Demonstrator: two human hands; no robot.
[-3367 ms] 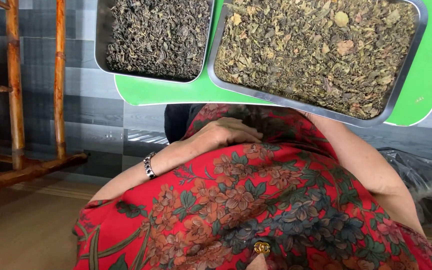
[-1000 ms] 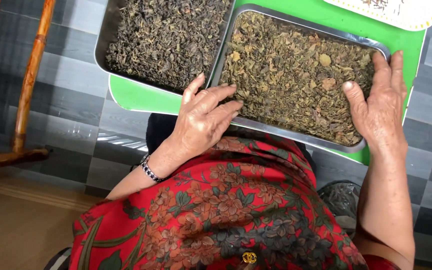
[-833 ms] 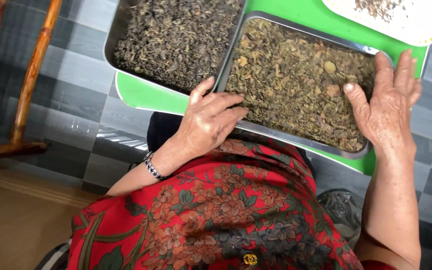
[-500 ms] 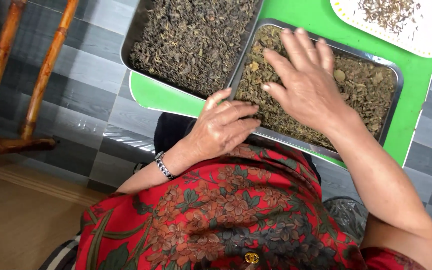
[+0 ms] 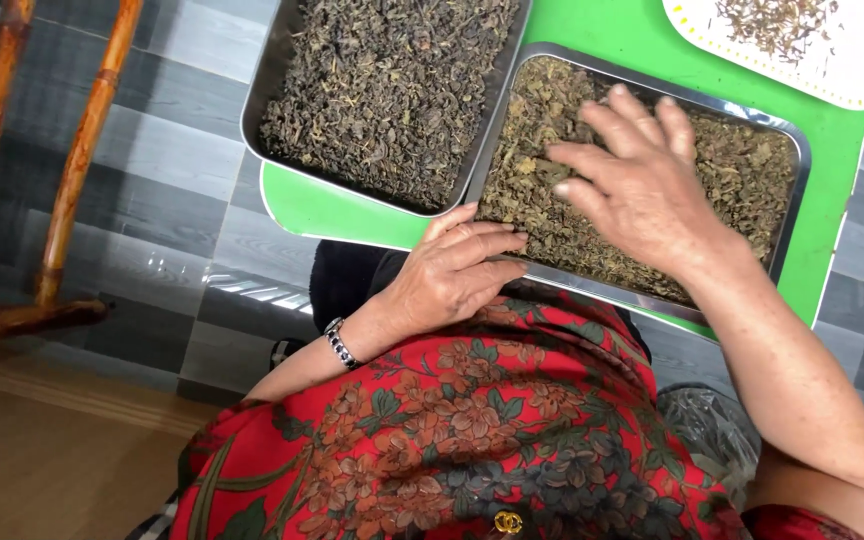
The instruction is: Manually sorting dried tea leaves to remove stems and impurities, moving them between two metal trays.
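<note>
the metal tray of lighter dried leaves (image 5: 752, 170) sat on the green table (image 5: 332, 210), just in front of the person, its near rim close above the red floral lap (image 5: 452, 440). the right hand (image 5: 642, 185) lay flat on the leaves, fingers spread wide and holding nothing. the left hand (image 5: 457, 270) rested at the tray's near edge, fingers loosely extended, gripping nothing that i could see. to my eye, a light, even sweep with the palm low would serve best, the left hand steadying the rim so the thin tray wouldn't slide. the leaves looked crumpled, dry and olive-brown, the tray shiny with rounded corners. beside it, touching, stood a second tray of darker leaves (image 5: 382, 90), more tightly curled. a white plate with a few leaves (image 5: 852, 60) lay beyond, and a wooden chair leg (image 5: 77, 160) stood over grey floor tiles
</note>
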